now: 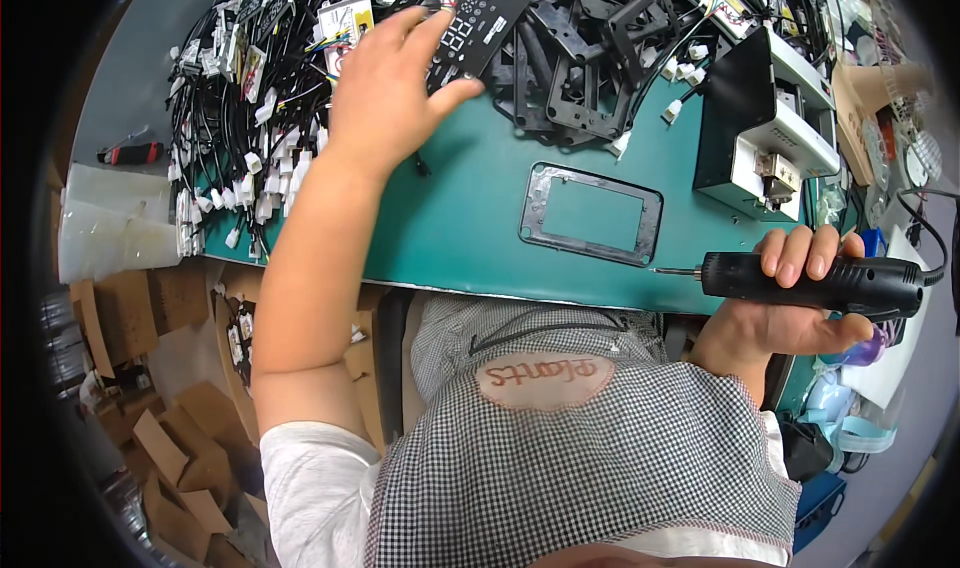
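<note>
- cardboard boxes (165,438): brown, flaps open, stacked on the floor at lower left below the bench edge.
- clear plastic bags (110,223): pale folded stack on the far left, just beside the wire pile.
- small white tags (345,18) with coloured wires sit among the parts at the top; print too small to tell.
- oval patch (545,380): pinkish, sewn on the front of the checked apron (600,448), bottom centre.
- left hand (385,88): reached forward to the top of the bench, fingers spread, thumb and fingertips pinching a black display panel (478,23) with a segment readout and small buttons; the panel is at top centre, lifted at a tilt over the pile of black frames (575,58).
- right hand (790,298): fist wrapped around a black electric screwdriver (820,280), held level at the near right edge of the bench, bit pointing left; its cord runs off to the right.
- rectangular fixture frame (592,214): dark, flat on the bench, between the two hands, nothing in it.
- white-and-black box unit (770,118): stands at right rear, near the screwdriver hand.
- wire harnesses (230,138): black leads with white plugs, heaped at the bench's left rear.
- bench mat (470,218): green; grey floor beyond at upper left with a red-and-black tool (130,154) lying on it.
</note>
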The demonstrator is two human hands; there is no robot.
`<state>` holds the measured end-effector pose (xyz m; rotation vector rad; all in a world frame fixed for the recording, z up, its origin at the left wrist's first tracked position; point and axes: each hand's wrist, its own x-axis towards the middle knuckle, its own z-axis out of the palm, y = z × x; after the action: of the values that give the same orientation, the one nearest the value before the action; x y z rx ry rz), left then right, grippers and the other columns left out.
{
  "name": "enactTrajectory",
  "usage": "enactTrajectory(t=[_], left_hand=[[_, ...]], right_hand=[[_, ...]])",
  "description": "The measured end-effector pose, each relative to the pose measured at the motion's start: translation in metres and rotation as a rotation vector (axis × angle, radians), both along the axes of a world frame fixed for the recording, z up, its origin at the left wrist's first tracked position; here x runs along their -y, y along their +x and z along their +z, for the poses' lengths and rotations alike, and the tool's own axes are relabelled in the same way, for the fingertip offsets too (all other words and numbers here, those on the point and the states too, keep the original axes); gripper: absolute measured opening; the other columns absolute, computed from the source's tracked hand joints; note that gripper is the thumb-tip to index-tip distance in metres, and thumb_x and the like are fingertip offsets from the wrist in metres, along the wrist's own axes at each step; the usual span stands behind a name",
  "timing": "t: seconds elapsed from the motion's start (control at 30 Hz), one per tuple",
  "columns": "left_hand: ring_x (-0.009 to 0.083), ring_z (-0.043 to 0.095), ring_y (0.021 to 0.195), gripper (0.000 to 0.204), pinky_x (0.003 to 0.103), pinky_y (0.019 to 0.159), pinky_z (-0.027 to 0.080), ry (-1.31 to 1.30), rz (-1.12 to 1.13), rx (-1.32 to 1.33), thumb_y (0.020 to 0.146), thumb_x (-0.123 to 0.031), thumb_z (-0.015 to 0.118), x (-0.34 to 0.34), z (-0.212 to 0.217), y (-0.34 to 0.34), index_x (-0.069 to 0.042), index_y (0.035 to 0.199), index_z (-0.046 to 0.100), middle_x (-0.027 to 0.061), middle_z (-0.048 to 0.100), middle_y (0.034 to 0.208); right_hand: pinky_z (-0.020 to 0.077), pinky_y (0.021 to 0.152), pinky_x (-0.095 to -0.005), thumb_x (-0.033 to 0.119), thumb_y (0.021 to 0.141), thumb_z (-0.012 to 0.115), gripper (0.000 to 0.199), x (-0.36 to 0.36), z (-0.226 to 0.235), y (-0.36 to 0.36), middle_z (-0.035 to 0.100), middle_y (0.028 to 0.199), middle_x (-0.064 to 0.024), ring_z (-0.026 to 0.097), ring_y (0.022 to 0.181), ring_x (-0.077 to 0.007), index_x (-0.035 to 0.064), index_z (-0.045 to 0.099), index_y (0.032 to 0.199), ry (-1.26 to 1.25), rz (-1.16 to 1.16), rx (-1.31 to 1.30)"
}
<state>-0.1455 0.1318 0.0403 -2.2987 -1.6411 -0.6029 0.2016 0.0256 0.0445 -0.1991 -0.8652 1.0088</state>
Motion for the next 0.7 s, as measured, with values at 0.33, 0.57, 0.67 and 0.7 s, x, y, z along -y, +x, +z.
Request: enactTrajectory(t=[0.33, 0.57, 0.67, 0.7], left_hand=[[0.0343, 0.056, 0.108, 0.065, 0.041, 0.092, 0.047, -0.298, 0.147, 0.139, 0.069, -0.024, 0.069, -0.041, 0.001, 0.017, -0.013, 0.132, 0.053, 0.0205, 0.056, 0.12], [0.0329, 0.032, 0.138, 0.061, 0.039, 0.111, 0.032, -0.305, 0.051, 1.128, 0.082, -0.031, 0.072, -0.07, 0.097, -0.089, -0.015, 0.137, 0.05, 0.0162, 0.027, 0.153], [0.0205, 0.056, 0.103, 0.03, 0.031, 0.102, 0.043, 0.112, 0.087, 1.117, 0.098, -0.016, 0.045, -0.039, 0.178, -0.076, -0.001, 0.123, 0.054, 0.0142, 0.059, 0.117], [0.0139, 0.062, 0.084, 0.05, 0.028, 0.079, 0.048, 0.174, -0.062, 1.04, 0.076, -0.034, 0.072, -0.058, 0.198, -0.16, 0.0, 0.112, 0.062, 0.006, 0.063, 0.091]], right_hand=[[0.0493, 0.053, -0.0319, 0.06, 0.081, 0.065, 0.075, 0.01, 0.006, 0.007, 0.054, 0.083, -0.0076, 0.056, 0.062, -0.018, 0.0035, 0.047, 0.127, 0.012, -0.107, 0.05], [0.0494, 0.054, -0.0318, 0.059, 0.082, 0.064, 0.072, 0.007, 0.001, 0.018, 0.053, 0.082, -0.0075, 0.056, 0.061, -0.0184, 0.0035, 0.049, 0.125, -0.021, -0.118, 0.018], [0.0492, 0.054, -0.0322, 0.06, 0.082, 0.064, 0.072, 0.007, 0.004, 0.017, 0.052, 0.082, -0.0075, 0.055, 0.062, -0.0183, 0.0032, 0.049, 0.124, -0.011, -0.121, 0.023], [0.0493, 0.054, -0.0323, 0.06, 0.082, 0.064, 0.072, 0.006, 0.006, 0.015, 0.052, 0.082, -0.0074, 0.055, 0.062, -0.0184, 0.0032, 0.049, 0.124, -0.003, -0.087, 0.019]])
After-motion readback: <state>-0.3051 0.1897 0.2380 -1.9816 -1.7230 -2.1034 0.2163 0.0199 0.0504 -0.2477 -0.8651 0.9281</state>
